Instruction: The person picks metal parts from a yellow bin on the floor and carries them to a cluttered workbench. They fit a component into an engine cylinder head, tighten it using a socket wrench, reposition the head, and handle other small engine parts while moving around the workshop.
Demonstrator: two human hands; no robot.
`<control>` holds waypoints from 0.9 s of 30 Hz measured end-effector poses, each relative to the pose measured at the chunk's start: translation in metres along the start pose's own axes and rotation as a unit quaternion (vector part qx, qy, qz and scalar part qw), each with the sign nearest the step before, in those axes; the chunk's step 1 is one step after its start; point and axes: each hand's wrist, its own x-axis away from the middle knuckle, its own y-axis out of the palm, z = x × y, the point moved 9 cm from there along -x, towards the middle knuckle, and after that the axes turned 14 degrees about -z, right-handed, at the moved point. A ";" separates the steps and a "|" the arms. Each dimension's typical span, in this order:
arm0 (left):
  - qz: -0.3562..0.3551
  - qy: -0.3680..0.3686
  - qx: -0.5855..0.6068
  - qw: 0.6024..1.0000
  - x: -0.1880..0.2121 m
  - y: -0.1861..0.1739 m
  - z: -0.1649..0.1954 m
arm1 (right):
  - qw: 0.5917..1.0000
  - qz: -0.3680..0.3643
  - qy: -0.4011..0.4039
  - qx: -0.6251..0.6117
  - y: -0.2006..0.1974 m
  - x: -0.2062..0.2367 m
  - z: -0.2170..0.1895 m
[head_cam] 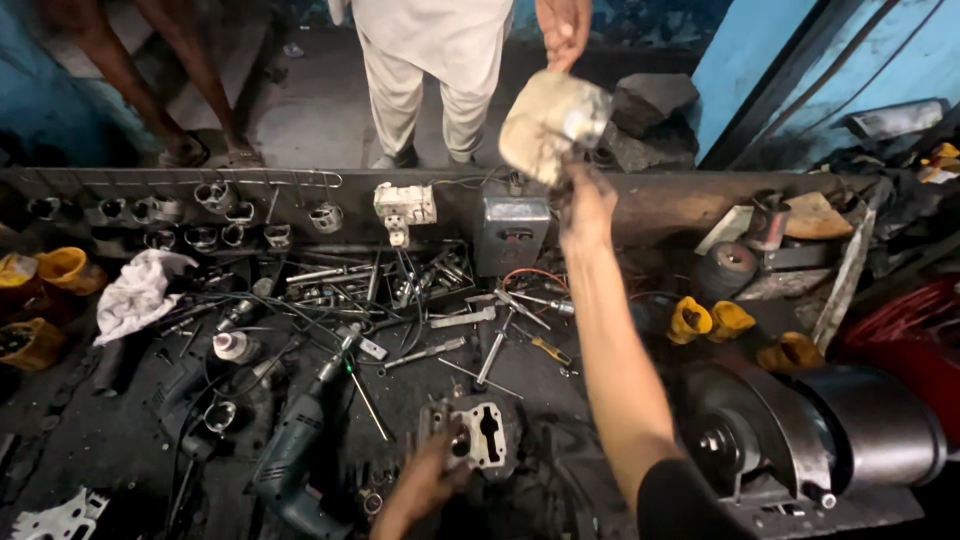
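Steadily keep right hand (588,200) clenched under grimy cloth-wrapped lump (550,122); left hand (432,478) fingers pinning metal engine casting (480,432) flat.

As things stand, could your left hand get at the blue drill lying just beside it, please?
Probably yes. The left hand rests on the metal engine part, and the drill lies close to its left with nothing on top, only loose wires nearby.

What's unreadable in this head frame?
- Right hand: its grip on the dirty cloth-wrapped lump is hidden behind the lump, which is motion-blurred.
- Left hand: fingertips are hidden against the metal engine part and the wrist is cut by the bottom edge.
- Standing person: upper body is cut by the top edge.
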 end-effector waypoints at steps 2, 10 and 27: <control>0.044 0.034 0.027 0.998 0.008 -0.033 0.021 | 1.000 -0.001 0.022 -0.008 -0.011 0.041 0.014; 0.258 0.246 0.096 0.929 0.093 -0.202 0.149 | 0.985 -0.116 0.083 0.096 0.005 0.194 0.052; 0.299 0.267 -0.041 0.915 0.118 -0.235 0.210 | 0.944 -0.089 0.311 0.056 0.018 0.305 0.071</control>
